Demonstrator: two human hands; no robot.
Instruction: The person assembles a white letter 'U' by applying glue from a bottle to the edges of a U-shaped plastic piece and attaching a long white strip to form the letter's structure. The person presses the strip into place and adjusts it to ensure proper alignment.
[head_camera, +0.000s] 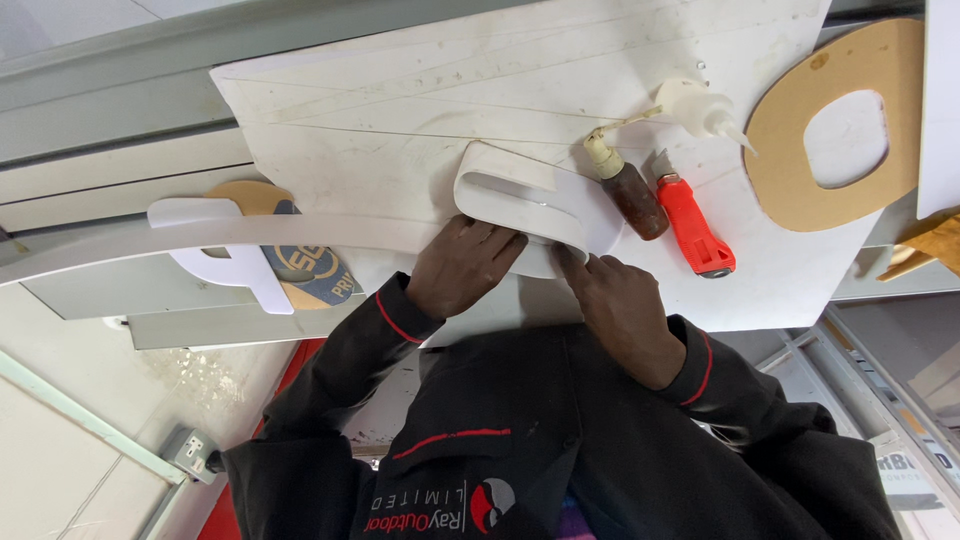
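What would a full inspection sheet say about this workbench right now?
Surface: white sheet with thin pencil lines, lying on a grey bench.
Job's things: white strip curled into a loop, its tail running left.
Clutter: brown bottle, red-handled knife, white glue bottle, tan board with a hole, white cut-out shape.
Grips: left hand and right hand press on the strip's loop; how tightly they hold it is unclear.
Cables: plug in a wall socket; no cord seen.
Surroundings: tiled wall, dark jacket with red piping.
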